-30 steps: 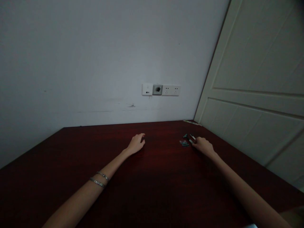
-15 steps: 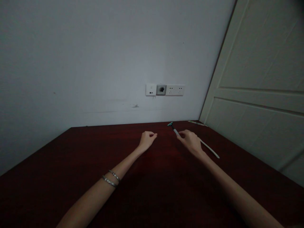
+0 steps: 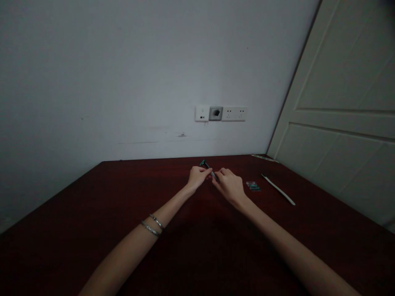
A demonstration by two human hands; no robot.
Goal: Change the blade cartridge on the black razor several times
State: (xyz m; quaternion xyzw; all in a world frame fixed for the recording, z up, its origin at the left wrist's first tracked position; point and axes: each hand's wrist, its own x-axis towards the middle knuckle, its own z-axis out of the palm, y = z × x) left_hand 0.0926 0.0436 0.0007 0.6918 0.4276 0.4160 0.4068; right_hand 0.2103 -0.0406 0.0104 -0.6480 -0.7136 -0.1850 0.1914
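Both my hands meet over the far middle of the dark red table (image 3: 92,230). My right hand (image 3: 230,186) is closed around the handle of a small razor (image 3: 204,164), whose green head sticks up between the hands. My left hand (image 3: 197,176) pinches the same razor just below its head. On my left forearm are two thin bracelets (image 3: 152,225). The razor's handle is mostly hidden by my fingers.
A small green packet (image 3: 253,186) lies on the table right of my right hand. Beyond it lies a long white stick (image 3: 278,189). A white wall with a socket strip (image 3: 221,113) stands behind the table, and a pale door (image 3: 345,123) is on the right.
My right hand lifted the razor from the right side of the table and carried it left. My left hand rose from the table and closed on it too.
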